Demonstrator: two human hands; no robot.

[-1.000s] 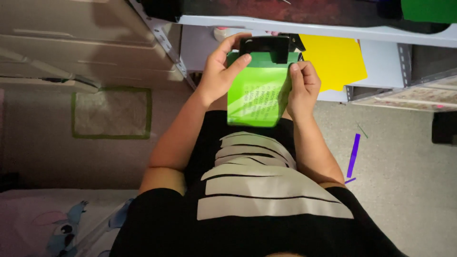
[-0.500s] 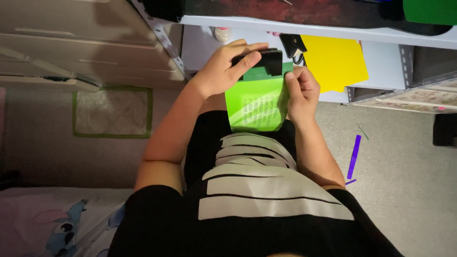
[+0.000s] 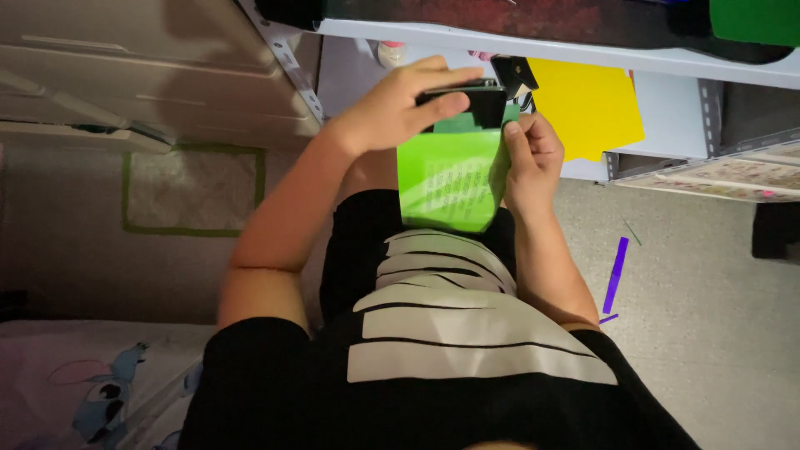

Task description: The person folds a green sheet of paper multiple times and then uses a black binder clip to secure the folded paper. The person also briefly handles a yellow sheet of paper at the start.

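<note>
Both hands (image 3: 533, 158) hold green sheet (image 3: 446, 183), black stapler (image 3: 471, 104).

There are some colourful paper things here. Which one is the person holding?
The green sheet, held in front of the body by both the left hand and right hand. The yellow sheet lies on the shelf, and the purple strip lies on the floor, both untouched.

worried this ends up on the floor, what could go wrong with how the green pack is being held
The left hand grips only the black top and the right hand pinches one edge, so the green pack hangs unsupported below and might slip. It is also held close to the shelf edge and could knock it.
</note>
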